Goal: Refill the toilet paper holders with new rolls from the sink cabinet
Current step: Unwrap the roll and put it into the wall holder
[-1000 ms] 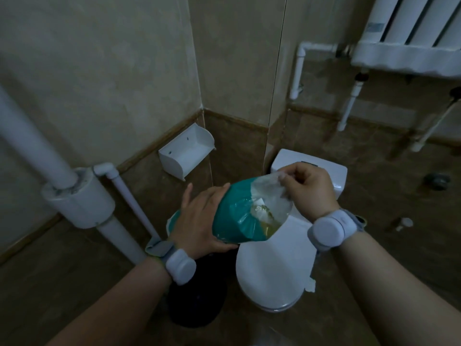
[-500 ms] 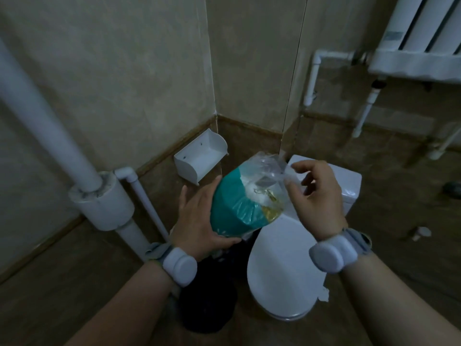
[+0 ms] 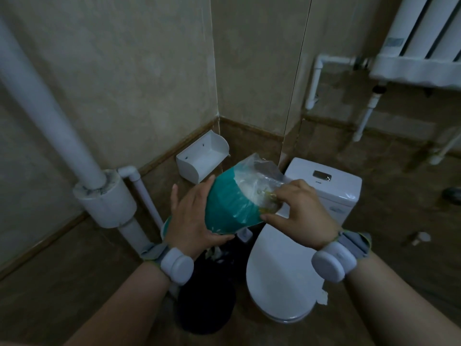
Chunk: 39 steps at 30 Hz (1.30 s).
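Observation:
A toilet paper roll in a teal and clear plastic wrapper (image 3: 233, 203) is held in front of me, tilted, above the floor between the wall and the toilet. My left hand (image 3: 193, 221) cups the teal bottom of the roll. My right hand (image 3: 300, 208) pinches the clear top end of the wrapper. The white wall holder (image 3: 202, 159) hangs open with no roll in it, just beyond and left of the roll.
A white toilet (image 3: 287, 268) with its lid down stands at the right, its tank (image 3: 331, 186) against the wall. A dark bin (image 3: 207, 303) sits on the floor below my left wrist. A thick white pipe (image 3: 50, 121) runs down the left wall; a radiator (image 3: 419, 46) hangs top right.
My right hand has moved down from the wrapper's top tip onto its clear end, gripping lower. The roll has tilted more upright, and the view has shifted left.

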Motion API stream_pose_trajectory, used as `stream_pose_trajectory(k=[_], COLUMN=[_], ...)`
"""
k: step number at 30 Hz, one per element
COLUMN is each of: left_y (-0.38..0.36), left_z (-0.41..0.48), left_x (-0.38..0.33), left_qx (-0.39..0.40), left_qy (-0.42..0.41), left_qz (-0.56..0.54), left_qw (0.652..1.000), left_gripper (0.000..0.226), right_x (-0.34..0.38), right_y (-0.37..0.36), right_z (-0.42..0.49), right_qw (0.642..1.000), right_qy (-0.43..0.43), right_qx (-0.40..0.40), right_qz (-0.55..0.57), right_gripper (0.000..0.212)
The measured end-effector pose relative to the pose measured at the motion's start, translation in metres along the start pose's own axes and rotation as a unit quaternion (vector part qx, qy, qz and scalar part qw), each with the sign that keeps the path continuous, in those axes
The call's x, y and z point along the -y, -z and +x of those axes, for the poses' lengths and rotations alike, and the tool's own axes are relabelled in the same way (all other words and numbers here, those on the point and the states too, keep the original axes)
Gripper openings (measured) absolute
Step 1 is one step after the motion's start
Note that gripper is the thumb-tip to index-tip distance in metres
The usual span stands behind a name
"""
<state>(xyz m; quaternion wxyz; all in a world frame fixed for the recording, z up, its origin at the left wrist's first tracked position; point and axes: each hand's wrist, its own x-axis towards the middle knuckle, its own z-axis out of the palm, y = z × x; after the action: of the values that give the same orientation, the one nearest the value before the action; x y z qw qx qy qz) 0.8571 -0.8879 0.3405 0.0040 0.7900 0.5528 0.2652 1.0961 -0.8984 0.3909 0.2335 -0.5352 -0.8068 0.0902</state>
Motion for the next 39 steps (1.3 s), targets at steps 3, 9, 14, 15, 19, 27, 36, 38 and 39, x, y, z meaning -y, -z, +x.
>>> stream_pose_trajectory(k=[3, 9, 14, 15, 19, 27, 36, 38, 39], left_y=[-0.003, -0.006, -0.006, -0.007, -0.012, -0.008, -0.016, -0.021, -0.023], left_z=[-0.003, -0.005, -0.007, -0.008, -0.008, -0.013, -0.001, 0.003, 0.005], left_x=[-0.001, -0.002, -0.001, -0.002, -0.008, -0.003, -0.002, -0.004, -0.007], left_qx=[0.006, 0.004, 0.013, 0.020, 0.051, 0.059, 0.053, 0.057, 0.064], left_qy=[0.006, 0.032, 0.014, 0.001, -0.029, -0.046, 0.180, 0.251, 0.266], left_qz=[0.007, -0.001, 0.014, 0.017, 0.027, 0.002, -0.157, -0.305, -0.376], left_qw=[1.000, 0.999, 1.000, 1.000, 0.998, 0.997, 0.970, 0.917, 0.885], left_gripper=[0.125, 0.121, 0.123, 0.123, 0.123, 0.121, 0.121, 0.113, 0.110], right_x=[0.000, 0.003, -0.010, -0.013, -0.009, -0.018, -0.006, 0.002, 0.004], right_y=[0.006, 0.010, 0.017, 0.018, 0.015, 0.020, -0.013, -0.035, -0.046], right_z=[-0.004, -0.012, -0.001, 0.005, 0.025, 0.039, 0.013, 0.001, -0.003], right_qw=[0.993, 0.960, 0.977, 0.990, 0.995, 0.995, 0.935, 0.949, 0.956], right_qy=[0.015, 0.036, -0.069, -0.066, -0.020, 0.030, -0.077, -0.080, -0.082], right_qx=[0.013, -0.031, -0.136, -0.099, 0.017, -0.085, -0.256, -0.169, -0.114], right_qz=[0.116, 0.277, 0.150, 0.074, -0.094, 0.052, 0.231, 0.253, 0.256], right_gripper=[0.018, 0.024, 0.023, 0.037, 0.039, 0.007, 0.008, 0.004, 0.011])
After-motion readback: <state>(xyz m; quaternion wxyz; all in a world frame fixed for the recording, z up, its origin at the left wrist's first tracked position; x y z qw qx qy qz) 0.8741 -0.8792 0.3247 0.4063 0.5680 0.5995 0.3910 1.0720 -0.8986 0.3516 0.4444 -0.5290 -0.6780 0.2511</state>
